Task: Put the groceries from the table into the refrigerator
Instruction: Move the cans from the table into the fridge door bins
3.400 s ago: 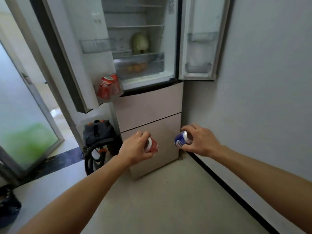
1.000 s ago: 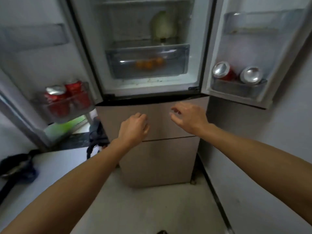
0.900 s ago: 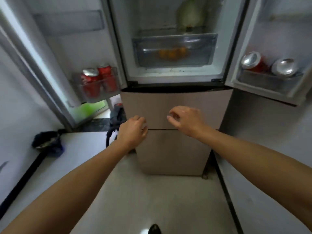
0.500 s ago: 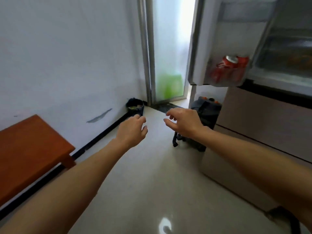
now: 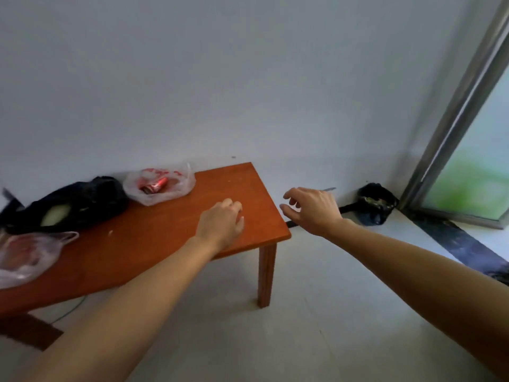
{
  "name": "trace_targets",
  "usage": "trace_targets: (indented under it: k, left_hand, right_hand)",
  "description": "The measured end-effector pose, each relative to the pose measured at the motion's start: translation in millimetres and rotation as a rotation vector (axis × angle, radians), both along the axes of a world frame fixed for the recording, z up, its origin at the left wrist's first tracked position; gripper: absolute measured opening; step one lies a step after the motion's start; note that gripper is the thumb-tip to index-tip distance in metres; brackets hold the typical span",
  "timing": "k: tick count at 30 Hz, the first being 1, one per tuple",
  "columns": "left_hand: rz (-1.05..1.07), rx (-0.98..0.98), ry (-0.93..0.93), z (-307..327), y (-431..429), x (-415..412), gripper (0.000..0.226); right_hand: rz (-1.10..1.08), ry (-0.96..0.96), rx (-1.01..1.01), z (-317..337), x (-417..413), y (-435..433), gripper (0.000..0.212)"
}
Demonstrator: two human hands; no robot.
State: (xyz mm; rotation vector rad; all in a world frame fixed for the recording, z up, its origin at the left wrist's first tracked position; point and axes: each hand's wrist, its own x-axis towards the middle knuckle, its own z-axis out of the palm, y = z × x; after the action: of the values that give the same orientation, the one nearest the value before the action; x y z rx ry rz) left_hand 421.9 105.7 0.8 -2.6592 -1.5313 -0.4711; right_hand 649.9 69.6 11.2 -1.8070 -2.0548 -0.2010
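Note:
A low orange-brown wooden table (image 5: 170, 230) stands against the white wall. On its far side lies a clear plastic bag with a red can inside (image 5: 158, 186). A black bag (image 5: 74, 201) with something pale green showing in it lies to the left. Another clear plastic bag with reddish contents (image 5: 26, 256) sits at the left edge. My left hand (image 5: 220, 223) hovers over the table's right end, fingers loosely curled, holding nothing. My right hand (image 5: 311, 209) is just past the table's right edge, fingers spread and empty. The refrigerator is out of view.
A dark bag (image 5: 376, 202) lies on the floor in the corner by the wall. A metal-framed frosted glass door (image 5: 468, 150) stands at the right, with a dark threshold strip (image 5: 451, 241) below it. Pale tiled floor (image 5: 316, 326) stretches between me and the table.
The cans I carried now stand in the refrigerator door racks and both hands are empty. My view has swung left from the refrigerator to the table.

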Motion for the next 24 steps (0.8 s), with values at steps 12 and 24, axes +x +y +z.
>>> trace_targets:
  k: [12,24]
  left_hand:
    - [0.312,-0.037,0.030,-18.0,166.9,-113.3,0.025]
    - [0.566,-0.164,0.066,-53.4,294.7,-216.6,0.030]
  right_hand:
    - [0.348,-0.001,-0.060,-25.0,-108.3,231.3,0.034]
    - [0.549,-0.165,-0.206,-52.8,-225.0,421.0,0.032]
